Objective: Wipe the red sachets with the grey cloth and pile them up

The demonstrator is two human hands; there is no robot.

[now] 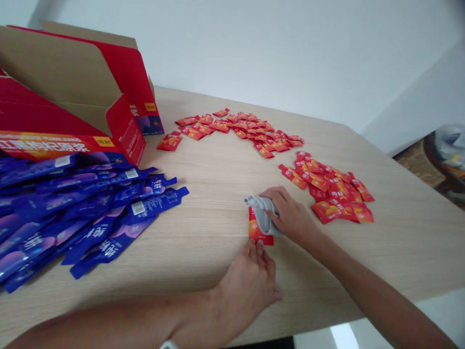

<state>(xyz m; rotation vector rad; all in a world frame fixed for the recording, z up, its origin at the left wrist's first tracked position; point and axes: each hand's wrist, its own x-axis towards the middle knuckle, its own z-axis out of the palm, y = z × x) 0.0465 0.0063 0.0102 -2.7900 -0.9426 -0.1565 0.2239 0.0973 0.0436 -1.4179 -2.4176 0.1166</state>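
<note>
A red and orange sachet (253,228) lies flat on the table in front of me, partly covered by a folded grey cloth (266,219). My right hand (286,213) is closed around the cloth and presses it onto the sachet's upper part. At the sachet's near edge, the fingertips of my left hand (250,276) are drawn together and hold it down against the table. To the right of my right hand is a loose pile of similar red sachets (336,191).
A long spread of red sachets (254,128) lies farther back on the table (210,194). Many blue pouches (98,208) are heaped at the left, in front of an opened red carton (127,126). A white wall (272,53) borders the table's far side.
</note>
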